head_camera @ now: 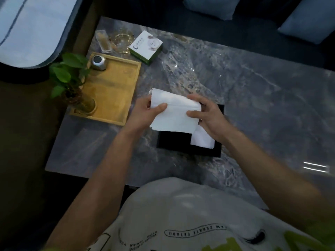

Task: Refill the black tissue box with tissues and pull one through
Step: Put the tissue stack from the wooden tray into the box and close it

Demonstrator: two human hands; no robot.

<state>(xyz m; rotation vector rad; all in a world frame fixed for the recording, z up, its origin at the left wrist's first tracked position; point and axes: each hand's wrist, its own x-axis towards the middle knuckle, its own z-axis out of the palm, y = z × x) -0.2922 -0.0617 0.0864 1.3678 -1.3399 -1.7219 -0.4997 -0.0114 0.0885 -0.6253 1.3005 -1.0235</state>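
Note:
A stack of white tissues (175,113) is held just above the black tissue box (174,142), which lies on the grey marble table. My left hand (145,114) grips the stack's left end, thumb on top. My right hand (208,117) grips its right end, thumb on top and fingers curled over the far edge. A further white tissue (203,138) lies in the box's right part, below my right hand. The box's far side is hidden behind the tissues and my hands.
A wooden tray (116,87) at the left holds a plant in a glass vase (72,82) and a small metal tin (97,62). Behind it lie a green and white box (146,47), a glass ashtray (121,41), a clear case (103,41) and a clear plastic wrapper (181,69).

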